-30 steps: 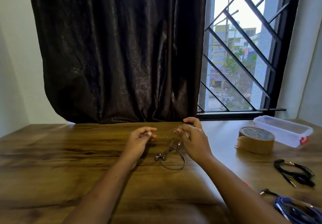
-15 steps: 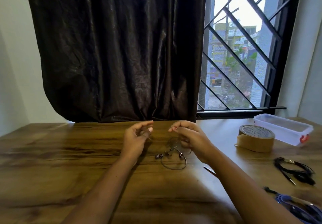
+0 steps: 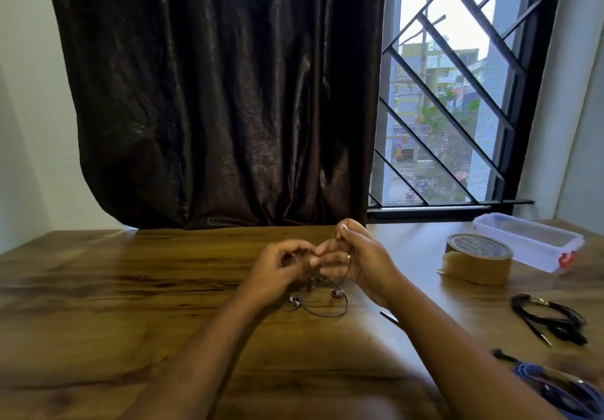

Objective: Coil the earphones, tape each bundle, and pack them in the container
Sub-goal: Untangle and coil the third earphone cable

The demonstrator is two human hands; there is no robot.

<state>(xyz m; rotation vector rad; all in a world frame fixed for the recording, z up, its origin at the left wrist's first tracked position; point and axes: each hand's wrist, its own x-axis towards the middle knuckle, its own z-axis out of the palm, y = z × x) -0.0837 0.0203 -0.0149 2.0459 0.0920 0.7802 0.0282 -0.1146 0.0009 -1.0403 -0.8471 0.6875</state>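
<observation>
A thin grey earphone cable [image 3: 327, 310] with two metal earbuds hangs in a loop onto the wooden table [image 3: 130, 288] at the middle. My left hand [image 3: 281, 269] pinches one part of the cable with curled fingers. My right hand [image 3: 356, 256] pinches the cable higher up, close beside the left hand, and loops of it run round its fingers. A roll of brown tape [image 3: 477, 261] stands to the right. Behind the roll lies a clear plastic container [image 3: 529, 239] with a red clip.
A black earphone bundle [image 3: 552, 318] lies on the table at the right. A blue cable [image 3: 562, 387] with a black plug lies at the lower right corner. A dark curtain [image 3: 212, 92] and a barred window [image 3: 457, 92] stand behind the table.
Both hands have come together over the cable. My right hand has risen and drawn the cable up; the hanging loop and earbuds stay on the table.
</observation>
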